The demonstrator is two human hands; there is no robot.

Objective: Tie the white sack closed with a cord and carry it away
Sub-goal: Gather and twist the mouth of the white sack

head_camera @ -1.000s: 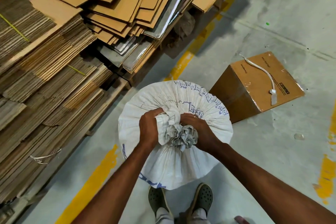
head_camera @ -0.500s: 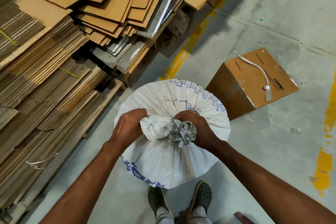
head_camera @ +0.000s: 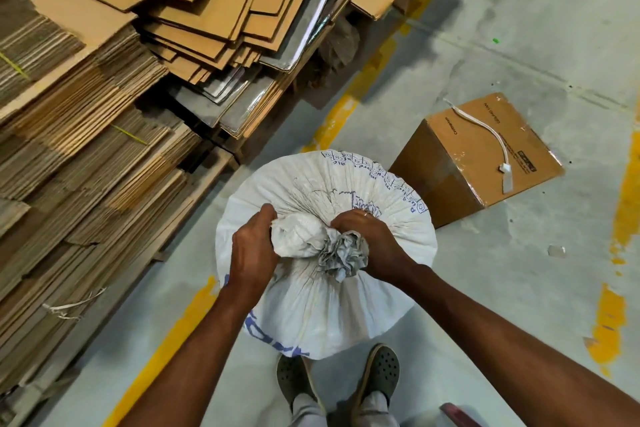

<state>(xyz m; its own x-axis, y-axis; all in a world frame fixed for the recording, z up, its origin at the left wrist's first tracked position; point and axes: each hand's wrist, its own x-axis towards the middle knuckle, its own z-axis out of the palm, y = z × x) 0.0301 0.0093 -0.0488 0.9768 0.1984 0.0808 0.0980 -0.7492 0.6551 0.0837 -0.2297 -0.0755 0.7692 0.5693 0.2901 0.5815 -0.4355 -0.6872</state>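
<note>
The left hand has slid to nine o'clock on the white sack; it and the right hand both clench the bunched neck. The cord lies unused at two o'clock.

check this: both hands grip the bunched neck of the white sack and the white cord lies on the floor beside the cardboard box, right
Not quite. The left hand and right hand do grip the bunched neck of the white sack, but the head view shows the white cord lying on top of the cardboard box, not on the floor.
</note>
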